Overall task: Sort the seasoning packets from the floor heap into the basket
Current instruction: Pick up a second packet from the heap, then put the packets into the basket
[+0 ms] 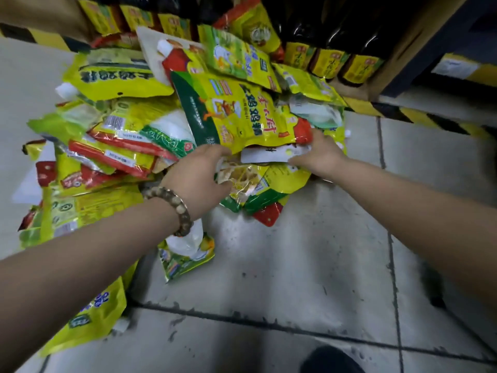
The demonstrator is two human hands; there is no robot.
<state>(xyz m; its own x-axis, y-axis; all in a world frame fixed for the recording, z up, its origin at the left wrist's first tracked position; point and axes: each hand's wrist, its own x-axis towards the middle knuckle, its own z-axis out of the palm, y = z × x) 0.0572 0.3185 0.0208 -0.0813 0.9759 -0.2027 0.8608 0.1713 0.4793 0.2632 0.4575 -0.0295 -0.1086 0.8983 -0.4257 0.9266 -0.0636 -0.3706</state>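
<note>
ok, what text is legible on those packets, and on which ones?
"鸡精", likely, sideways in dark print: big yellow packet.
Red script on it: too stylised to read.
Upside-down dark characters, yellow packet at top left: blurred.
Digits on barcode label and print on white packet: too small.

The heap [150, 135] of mostly yellow, green and red packets lies spread across the floor [309, 265], overlapping at all angles. On top lies a big yellow packet [236, 114] with a dark green edge, tilted. The right hand [320, 154] pinches its red near corner, with a white packet [271, 154] just beneath. The left hand [199, 176] curls its fingers on a crumpled packet [242, 181] below. A red pouch [174, 60] with a white spout lies farther back.
</note>
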